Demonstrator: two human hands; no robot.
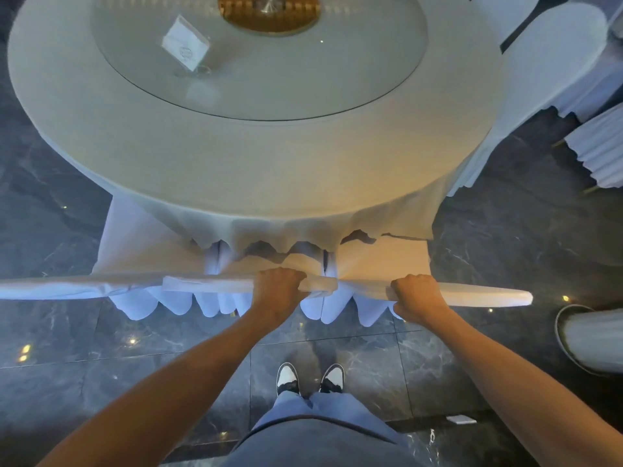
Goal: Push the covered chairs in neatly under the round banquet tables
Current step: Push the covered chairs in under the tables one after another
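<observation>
A round banquet table point(269, 163) with a white cloth fills the upper view. Three white-covered chairs stand side by side at its near edge, their back tops forming a line below me. My left hand point(278, 289) grips the top of the middle chair back point(209, 284). My right hand point(416, 296) grips the top of the right chair back point(482, 296). The left chair back point(67, 286) is untouched. The chair seats lie partly under the hanging tablecloth hem, and the chair legs are hidden by skirts.
A glass turntable point(337, 79) with a card stand point(185, 42) sits on the table. More covered chairs point(556, 55) stand at the upper right. A round white object point(593, 338) is at the right edge. The floor point(101, 382) is dark marble, and my shoes point(310, 379) are behind the chairs.
</observation>
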